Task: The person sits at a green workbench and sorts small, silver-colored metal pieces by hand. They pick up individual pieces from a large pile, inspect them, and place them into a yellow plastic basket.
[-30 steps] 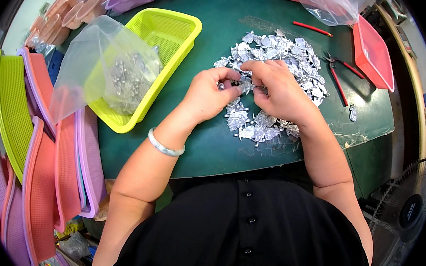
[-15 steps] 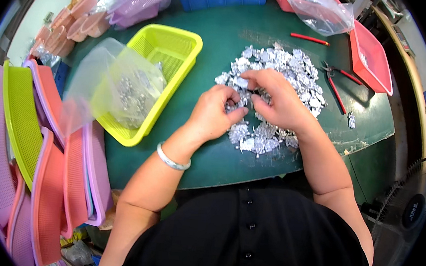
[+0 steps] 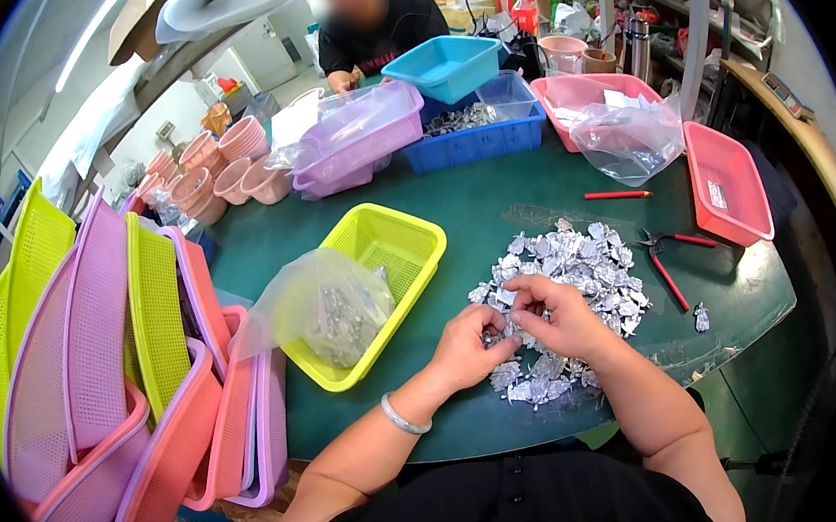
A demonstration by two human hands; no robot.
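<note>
A heap of flat silver metal pieces (image 3: 584,274) lies on the green table, with both hands at its near left side. My left hand (image 3: 470,349) is curled closed around small silver metal pieces, partly hidden by the fingers. Close beside it, my right hand (image 3: 566,320) has its thumb and index finger bent toward each other over the heap. What these fingertips hold is too small to make out. Left of the hands stands a yellow-green basket (image 3: 426,262) with a clear plastic bag (image 3: 282,299) of small metal parts in it.
Red-handled cutters (image 3: 670,281), a red pen-like stick (image 3: 618,194) and a single silver piece (image 3: 701,318) lie right of the heap. A pink tray (image 3: 731,153) stands at the right edge. Stacked baskets (image 3: 88,333) fill the left. Beyond a blue crate (image 3: 476,143) sits another person (image 3: 387,28).
The view has tilted up, so the table sits lower and the far side with another person shows. Both hands stay close together at the heap, with small finger shifts.
</note>
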